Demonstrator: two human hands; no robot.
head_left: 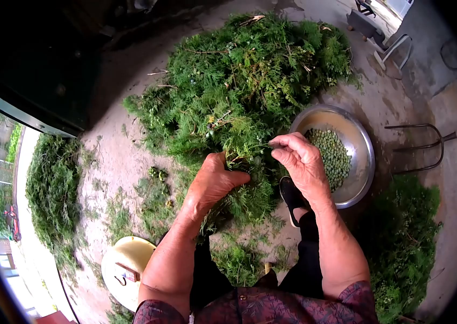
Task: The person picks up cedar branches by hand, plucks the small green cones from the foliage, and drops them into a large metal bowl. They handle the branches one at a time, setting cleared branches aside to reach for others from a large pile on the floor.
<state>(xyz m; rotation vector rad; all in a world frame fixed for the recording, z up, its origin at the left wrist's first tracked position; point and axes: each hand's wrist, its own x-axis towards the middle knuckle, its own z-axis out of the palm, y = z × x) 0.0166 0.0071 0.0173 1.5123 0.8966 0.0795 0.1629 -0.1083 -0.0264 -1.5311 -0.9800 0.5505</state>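
My left hand (212,181) is wrapped round an evergreen sprig (242,154) with flat, scaly green leaves, held just in front of a big heap of cut evergreen branches (250,75). To its right, the thumb and fingertips of my right hand (301,162) are pinched together at the sprig's edge. Whatever lies between those fingertips is too small to make out. Partly behind my right hand stands a wide metal basin (367,156). Many small green seed cones (332,156) lie in it.
More cut greenery lies in a pile at the left (53,183) and another at the lower right (406,243). A pale yellow stool (118,251) bears a small box. A metal fork (439,137) lies at the right. My shoe (291,200) is beside the basin.
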